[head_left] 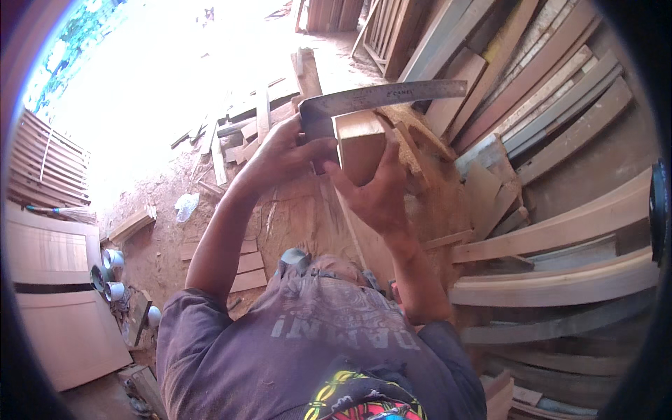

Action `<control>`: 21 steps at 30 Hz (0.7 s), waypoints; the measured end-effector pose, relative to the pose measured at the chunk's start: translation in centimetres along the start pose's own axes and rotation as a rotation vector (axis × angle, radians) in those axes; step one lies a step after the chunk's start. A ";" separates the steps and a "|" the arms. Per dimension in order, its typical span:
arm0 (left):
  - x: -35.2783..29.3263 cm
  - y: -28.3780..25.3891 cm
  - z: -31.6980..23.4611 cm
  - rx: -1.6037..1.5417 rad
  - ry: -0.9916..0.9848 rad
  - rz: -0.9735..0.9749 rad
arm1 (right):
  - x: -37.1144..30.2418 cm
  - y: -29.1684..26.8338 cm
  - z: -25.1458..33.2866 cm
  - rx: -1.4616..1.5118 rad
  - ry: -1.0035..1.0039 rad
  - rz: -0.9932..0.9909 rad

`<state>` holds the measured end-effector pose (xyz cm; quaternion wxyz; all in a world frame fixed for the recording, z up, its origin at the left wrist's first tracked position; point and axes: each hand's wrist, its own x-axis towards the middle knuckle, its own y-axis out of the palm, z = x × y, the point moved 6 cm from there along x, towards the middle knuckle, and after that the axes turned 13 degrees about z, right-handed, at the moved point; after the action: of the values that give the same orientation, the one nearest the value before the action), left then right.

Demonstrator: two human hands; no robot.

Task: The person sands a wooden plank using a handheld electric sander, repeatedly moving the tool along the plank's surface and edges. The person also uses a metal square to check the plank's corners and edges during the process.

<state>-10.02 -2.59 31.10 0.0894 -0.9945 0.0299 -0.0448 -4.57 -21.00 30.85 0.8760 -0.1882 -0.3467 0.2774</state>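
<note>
My left hand (287, 154) is closed around the dark stock of a try square (413, 92). Its long metal blade reaches to the right, lying across or just beyond the far edge of a wooden piece's end. That squared piece of wood (362, 155) has a brightly lit end face and points up toward me. Around its near right side my right hand (378, 199) is gripped, thumb on one side and fingers on the other. The left thumb and fingers come close to the wood's left side. How far the piece runs below my hands is partly hidden.
Offcuts (262, 108) lie scattered on the dusty ground ahead. Long boards (560, 217) are stacked along the right, with more leaning at the upper right. Panelled doors (63, 301) stand at the left beside white containers (114, 290). A plastic bag (186, 207) lies on the floor.
</note>
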 end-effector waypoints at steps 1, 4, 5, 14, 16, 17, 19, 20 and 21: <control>0.2 0.5 0.6 0.006 -0.008 0.018 | -0.8 0.2 -0.3 -0.009 -0.010 -0.006; 0.6 2.0 2.7 -0.045 -0.084 0.168 | -3.1 0.2 -1.3 0.045 0.071 -0.019; 0.6 2.5 3.1 -0.049 -0.068 0.183 | -3.9 0.2 -1.6 0.079 0.113 -0.020; -0.5 12.0 14.7 0.055 -0.092 0.060 | -14.2 0.0 -7.9 0.083 0.507 -0.017; -1.4 14.7 17.2 0.171 -0.149 0.036 | -18.1 1.0 -11.1 0.075 0.644 -0.018; -1.7 15.8 18.7 0.244 -0.138 0.009 | -19.4 1.6 -12.2 0.094 0.726 0.004; -2.4 17.4 21.0 0.344 -0.146 -0.018 | -21.7 2.5 -13.7 0.052 0.829 0.022; -2.6 18.0 21.9 0.371 -0.166 -0.017 | -22.5 2.8 -14.3 -0.010 0.850 0.020; -2.9 18.5 22.8 0.398 -0.186 -0.018 | -23.3 3.0 -14.9 -0.071 0.870 0.020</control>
<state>-11.69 -16.57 5.13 0.2861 -0.9573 0.0033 0.0412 -9.16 -35.04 7.30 0.9308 -0.3208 0.0471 0.1686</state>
